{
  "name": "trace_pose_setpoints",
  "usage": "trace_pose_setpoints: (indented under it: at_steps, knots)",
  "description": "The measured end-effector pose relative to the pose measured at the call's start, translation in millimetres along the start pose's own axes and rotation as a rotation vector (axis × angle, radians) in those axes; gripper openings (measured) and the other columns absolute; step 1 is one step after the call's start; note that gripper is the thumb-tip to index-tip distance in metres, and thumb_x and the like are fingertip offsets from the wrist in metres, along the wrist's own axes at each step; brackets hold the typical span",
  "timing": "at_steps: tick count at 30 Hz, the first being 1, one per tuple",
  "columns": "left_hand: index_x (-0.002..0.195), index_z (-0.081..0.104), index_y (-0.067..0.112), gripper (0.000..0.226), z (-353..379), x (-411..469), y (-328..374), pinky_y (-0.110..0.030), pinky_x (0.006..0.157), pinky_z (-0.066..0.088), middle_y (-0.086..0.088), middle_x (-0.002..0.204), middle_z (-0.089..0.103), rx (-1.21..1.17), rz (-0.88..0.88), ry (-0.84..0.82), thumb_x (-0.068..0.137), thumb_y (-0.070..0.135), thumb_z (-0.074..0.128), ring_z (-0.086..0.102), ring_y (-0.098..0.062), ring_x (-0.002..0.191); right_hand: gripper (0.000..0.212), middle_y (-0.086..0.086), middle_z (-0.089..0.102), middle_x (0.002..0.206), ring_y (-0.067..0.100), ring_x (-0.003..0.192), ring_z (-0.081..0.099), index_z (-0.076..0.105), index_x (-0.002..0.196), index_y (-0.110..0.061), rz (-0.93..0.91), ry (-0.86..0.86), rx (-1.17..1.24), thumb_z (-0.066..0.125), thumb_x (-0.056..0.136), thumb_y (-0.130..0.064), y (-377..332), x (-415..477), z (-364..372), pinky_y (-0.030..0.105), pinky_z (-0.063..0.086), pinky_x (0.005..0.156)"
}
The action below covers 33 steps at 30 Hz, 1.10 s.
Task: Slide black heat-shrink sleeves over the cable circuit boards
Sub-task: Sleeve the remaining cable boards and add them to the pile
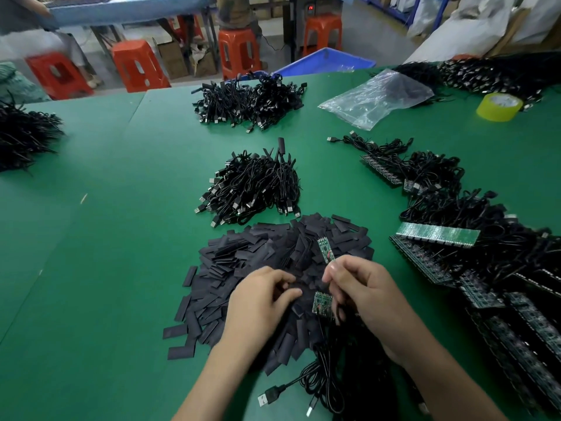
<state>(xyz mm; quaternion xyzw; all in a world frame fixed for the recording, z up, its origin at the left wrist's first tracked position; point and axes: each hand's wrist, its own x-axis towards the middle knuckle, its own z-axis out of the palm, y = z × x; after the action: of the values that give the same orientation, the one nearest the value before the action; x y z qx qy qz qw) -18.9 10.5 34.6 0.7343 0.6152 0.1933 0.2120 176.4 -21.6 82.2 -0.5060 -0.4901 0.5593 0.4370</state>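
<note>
Forearms reached in from the bottom edge, bare, angled toward each other over a loose tangle of black USB cables (328, 378) lying at the near side of the green table (91, 238). One USB plug (267, 398) pointed left out of that tangle.

The left hand (261, 296) lay palm down on the pile of black heat-shrink sleeves (243, 262), wrist low, fingers curled and thumb drawn in toward the forefinger. Dark sleeve material showed between them, but I could not tell whether one sleeve was really pinched or only touched.

The right hand (361, 293) sat just beside it, knuckles up, fingers bent tightly. Its fingertips pinched the lower end of the upper circuit board (326, 250), which stood up, tilted slightly left, above the sleeve pile. A lower circuit board (322, 302) hung just under the thumb, between the two hands, touching the pile; how it was held was hidden.

Beyond the sleeves lay a cable bundle (252, 189), and farther off a second bundle (249, 101). To the right, green board panels (437, 235) with their black leads ran along the table edge. A clear plastic bag (376, 98) and a yellow tape roll (499, 107) lay at the far right. Red stools (136, 65) stood past the table.
</note>
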Motion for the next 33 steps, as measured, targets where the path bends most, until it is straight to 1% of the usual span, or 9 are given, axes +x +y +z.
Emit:
trace_pose_setpoints:
  at_steps: [4, 7, 10, 14, 19, 22, 25, 28, 33]
  knots:
    - [0.108, 0.069, 0.039, 0.03, 16.1, -3.2, -3.1, -0.025, 0.077, 0.05, 0.019, 0.09, 0.059, 0.046, -0.009, 0.046, 0.086, 0.059, 0.068, 0.057, -0.001, 0.088, 0.032, -0.003, 0.046, 0.056, 0.016, 0.046, 0.043, 0.065, 0.077, -0.023, 0.0, 0.058, -0.111, 0.053, 0.106, -0.029, 0.1, 5.2, -4.7, 0.026, 0.036, 0.044]
    - [0.109, 0.068, 0.039, 0.034, 20.8, -0.5, 0.2, -0.025, 0.072, 0.047, 0.017, 0.091, 0.061, 0.123, -0.021, 0.112, 0.087, 0.064, 0.064, 0.06, -0.004, 0.092, 0.029, -0.001, 0.045, 0.058, 0.016, 0.048, 0.041, 0.066, 0.079, -0.024, 0.015, 0.037, -0.275, 0.054, 0.104, -0.032, 4.2, 6.6, -2.1, 0.03, 0.033, 0.05]
    - [0.111, 0.068, 0.037, 0.036, 24.2, 4.8, 1.9, -0.026, 0.075, 0.049, 0.016, 0.096, 0.063, 0.143, -0.035, 0.111, 0.086, 0.063, 0.065, 0.061, -0.005, 0.097, 0.028, -0.002, 0.044, 0.058, 0.017, 0.052, 0.038, 0.066, 0.079, -0.022, 0.037, 0.048, -0.353, 0.055, 0.103, -0.032, 7.0, 7.6, 2.8, 0.037, 0.033, 0.056]
    - [0.114, 0.068, 0.038, 0.035, 25.3, 10.5, 0.9, -0.027, 0.077, 0.05, 0.018, 0.096, 0.065, 0.108, -0.071, 0.109, 0.087, 0.06, 0.066, 0.063, -0.006, 0.095, 0.03, -0.008, 0.043, 0.053, 0.014, 0.052, 0.037, 0.066, 0.077, -0.022, 0.072, 0.071, -0.431, 0.055, 0.102, -0.032, 8.0, 9.1, 6.4, 0.033, 0.033, 0.056]
    - [0.097, 0.071, 0.039, 0.022, 22.8, 14.9, 2.4, -0.024, 0.065, 0.043, 0.02, 0.085, 0.065, 0.082, -0.102, 0.129, 0.085, 0.059, 0.069, 0.062, -0.004, 0.085, 0.029, -0.007, 0.047, 0.055, 0.012, 0.053, 0.04, 0.067, 0.078, -0.022, 0.082, 0.08, -0.493, 0.055, 0.102, -0.031, 7.5, 10.4, 10.9, 0.031, 0.033, 0.055]
    - [0.088, 0.068, 0.039, 0.025, 20.9, 18.7, 5.1, -0.02, 0.058, 0.039, 0.02, 0.077, 0.062, 0.048, -0.114, 0.13, 0.08, 0.063, 0.071, 0.056, 0.0, 0.076, 0.028, -0.005, 0.047, 0.058, 0.012, 0.053, 0.039, 0.067, 0.079, -0.022, 0.079, 0.082, -0.502, 0.054, 0.103, -0.031, 8.5, 11.0, 11.3, 0.028, 0.031, 0.053]
    - [0.095, 0.063, 0.039, 0.027, 19.6, 22.6, 5.1, -0.023, 0.061, 0.036, 0.021, 0.084, 0.058, 0.057, -0.035, 0.123, 0.078, 0.056, 0.077, 0.052, 0.0, 0.076, 0.029, -0.007, 0.047, 0.057, 0.01, 0.052, 0.039, 0.067, 0.079, -0.022, 0.086, 0.095, -0.493, 0.054, 0.103, -0.031, 11.6, 10.5, 9.5, 0.028, 0.031, 0.053]
    - [0.103, 0.07, 0.04, 0.021, 19.2, 25.3, 3.9, -0.023, 0.065, 0.036, 0.018, 0.099, 0.057, 0.108, 0.141, 0.09, 0.084, 0.045, 0.076, 0.057, -0.006, 0.09, 0.028, -0.015, 0.052, 0.052, 0.003, 0.049, 0.041, 0.067, 0.078, -0.021, 0.089, 0.13, -0.5, 0.055, 0.103, -0.029, 14.7, 11.0, 7.2, 0.019, 0.03, 0.051]
    - [0.09, 0.076, 0.034, 0.009, 24.1, 26.6, 4.4, -0.02, 0.062, 0.041, 0.012, 0.092, 0.06, 0.128, 0.373, 0.147, 0.083, 0.032, 0.081, 0.061, -0.012, 0.084, 0.028, -0.023, 0.056, 0.054, 0.0, 0.049, 0.046, 0.067, 0.078, -0.021, 0.081, 0.152, -0.513, 0.056, 0.102, -0.029, 17.7, 12.8, 6.2, 0.016, 0.032, 0.05]
